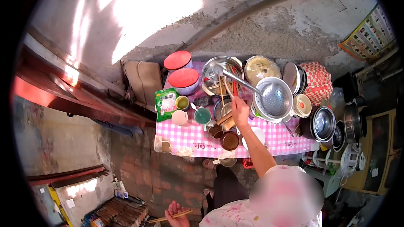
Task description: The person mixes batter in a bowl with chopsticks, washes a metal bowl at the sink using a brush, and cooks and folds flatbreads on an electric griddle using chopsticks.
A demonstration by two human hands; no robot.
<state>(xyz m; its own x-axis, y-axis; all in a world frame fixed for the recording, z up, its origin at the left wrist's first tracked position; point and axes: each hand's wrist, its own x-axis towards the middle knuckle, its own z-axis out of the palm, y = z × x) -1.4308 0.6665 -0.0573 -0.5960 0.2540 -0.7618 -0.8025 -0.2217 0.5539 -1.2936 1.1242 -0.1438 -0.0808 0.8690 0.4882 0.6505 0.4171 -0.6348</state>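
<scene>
My left hand (177,214) is low in the view, its fingers curled around a pair of wooden chopsticks (181,214). My right hand (240,111) reaches over the table, closed, at the near side of a metal pot (209,64) full of utensils. What it grips is hidden by the fingers. Long chopsticks, red sticks (235,87) and a fork stand in that pot. A ladle's metal handle (242,82) slants from the pot across to a white colander (275,97). Just left of my right hand lies a brown wooden handle (224,119).
A pink checked cloth (189,136) covers the table. On it are red-lidded bowls (183,77), a green bag (166,104), a teal mug (202,116), a brown bowl (229,141) and a white plate (255,137). Metal pots (323,124) crowd the right; a wall stands behind.
</scene>
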